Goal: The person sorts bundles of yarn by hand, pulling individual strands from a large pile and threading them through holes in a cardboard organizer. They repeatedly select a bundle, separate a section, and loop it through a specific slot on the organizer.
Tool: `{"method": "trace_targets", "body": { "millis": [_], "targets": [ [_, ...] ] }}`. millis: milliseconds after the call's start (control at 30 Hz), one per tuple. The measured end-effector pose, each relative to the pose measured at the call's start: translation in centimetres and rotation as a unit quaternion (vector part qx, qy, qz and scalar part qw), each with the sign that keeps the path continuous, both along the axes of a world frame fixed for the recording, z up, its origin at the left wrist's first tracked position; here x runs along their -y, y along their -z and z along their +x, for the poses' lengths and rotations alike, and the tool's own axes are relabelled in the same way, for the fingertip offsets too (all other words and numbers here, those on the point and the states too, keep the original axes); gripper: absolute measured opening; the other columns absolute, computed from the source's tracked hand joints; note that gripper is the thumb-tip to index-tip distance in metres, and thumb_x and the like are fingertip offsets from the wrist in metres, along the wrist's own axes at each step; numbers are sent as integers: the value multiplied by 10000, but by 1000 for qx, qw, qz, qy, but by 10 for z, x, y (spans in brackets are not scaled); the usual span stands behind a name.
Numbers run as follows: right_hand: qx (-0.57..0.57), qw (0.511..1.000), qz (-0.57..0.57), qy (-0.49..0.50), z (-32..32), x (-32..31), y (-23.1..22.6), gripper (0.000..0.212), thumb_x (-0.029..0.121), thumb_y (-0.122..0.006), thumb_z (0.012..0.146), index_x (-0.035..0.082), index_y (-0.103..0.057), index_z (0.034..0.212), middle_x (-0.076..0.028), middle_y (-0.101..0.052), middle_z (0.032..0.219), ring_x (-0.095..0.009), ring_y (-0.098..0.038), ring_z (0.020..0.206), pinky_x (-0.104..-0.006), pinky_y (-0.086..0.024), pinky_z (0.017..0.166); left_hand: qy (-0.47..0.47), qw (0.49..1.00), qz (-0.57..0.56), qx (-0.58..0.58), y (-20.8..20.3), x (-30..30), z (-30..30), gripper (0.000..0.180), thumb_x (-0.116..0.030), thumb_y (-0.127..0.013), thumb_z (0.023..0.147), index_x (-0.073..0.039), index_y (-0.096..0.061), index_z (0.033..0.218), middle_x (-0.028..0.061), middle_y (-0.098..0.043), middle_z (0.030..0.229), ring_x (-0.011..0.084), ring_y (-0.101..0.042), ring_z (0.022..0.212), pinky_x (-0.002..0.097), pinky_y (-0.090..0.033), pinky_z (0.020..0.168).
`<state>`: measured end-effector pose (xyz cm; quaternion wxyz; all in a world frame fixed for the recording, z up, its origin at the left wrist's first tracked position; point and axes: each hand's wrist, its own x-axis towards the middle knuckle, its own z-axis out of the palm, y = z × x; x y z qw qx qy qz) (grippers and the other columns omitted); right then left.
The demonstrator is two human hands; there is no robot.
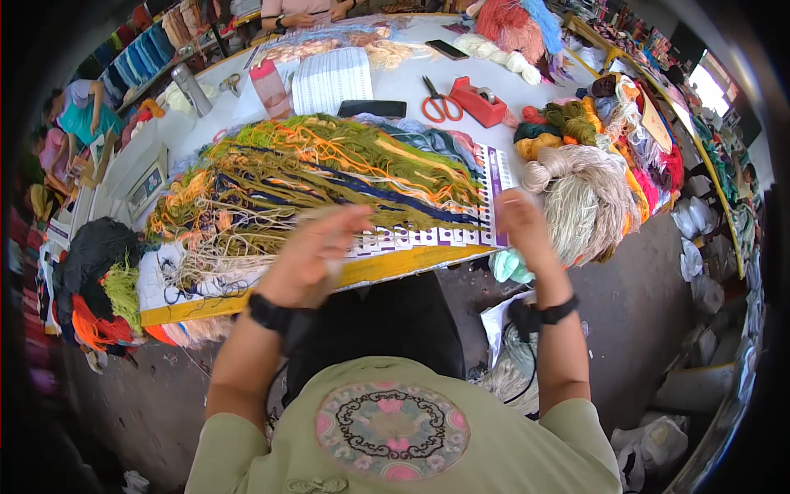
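Observation:
My left hand (pixel 317 247) is over the near edge of the table, in front of a spread of olive, orange and navy threads (pixel 329 177). It is smeared by motion, so I cannot see whether anything is in its fingers. At the right end of the spread, my right hand (pixel 522 224) is beside a white and purple punched card (pixel 499 185). Its fingers are curled together, and whatever they hold is too small to make out. The threads run to a row of holes along the card. More punched cards (pixel 403 239) show under the threads.
Red-handled scissors (pixel 442 107), a red tape dispenser (pixel 479 103) and a black phone (pixel 372 109) lie behind the threads. Beige yarn skeins (pixel 580 185) are piled at right, black yarn (pixel 99 255) at left. Another person's hands (pixel 309 18) are at the far edge. Yellow edging (pixel 387 267) borders the table.

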<state>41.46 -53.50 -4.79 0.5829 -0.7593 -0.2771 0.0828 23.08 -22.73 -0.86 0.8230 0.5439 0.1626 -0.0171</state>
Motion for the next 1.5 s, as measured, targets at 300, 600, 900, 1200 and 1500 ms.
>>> {"method": "trace_targets", "body": {
  "millis": [300, 600, 900, 1200, 1500],
  "targets": [
    [25, 977, -152, -145, -21, -65, 26, 33, 82, -553, 905, 55, -562, 889, -3, -523, 624, -78, -499, 528, -261, -397, 510, 71, 978, 183, -70, 62, 72, 58, 149, -192, -607, 889, -61, -606, 960, 59, -652, 822, 75, -522, 583, 219, -335, 435],
    [-39, 972, -143, -184, -14, -66, 21, 71, 116, -587, 914, 79, -530, 935, 14, -524, 600, -58, -479, 514, -242, -366, 476, 16, 995, -22, -95, 78, 77, 77, 92, -23, -580, 853, 37, -587, 922, 124, -649, 790, 93, -529, 588, 212, -314, 433],
    [-184, 953, -137, -199, -9, -65, 20, 135, 207, -604, 928, 88, -541, 930, 24, -539, 619, -40, -433, 473, -205, -335, 429, 74, 967, 223, -103, 58, 75, 70, 165, -159, -580, 844, -18, -618, 922, 60, -662, 744, 107, -566, 607, 246, -397, 493],
    [-233, 945, -128, -191, -3, -66, 18, 152, 197, -639, 890, 83, -551, 938, 13, -577, 644, -36, -469, 491, -186, -351, 442, 50, 980, -186, -45, 40, 62, 59, 89, -146, -611, 839, -77, -630, 893, 13, -600, 788, 60, -492, 620, 187, -291, 448],
    [-237, 942, -95, -218, -8, -65, 12, 328, 266, -707, 862, 61, -568, 1077, 18, -586, 656, -29, -493, 510, -179, -354, 447, 150, 982, 87, -71, 51, 86, 64, 200, -175, -600, 869, -54, -657, 1018, 52, -659, 768, 78, -511, 497, 197, -334, 436]
  ]
}}
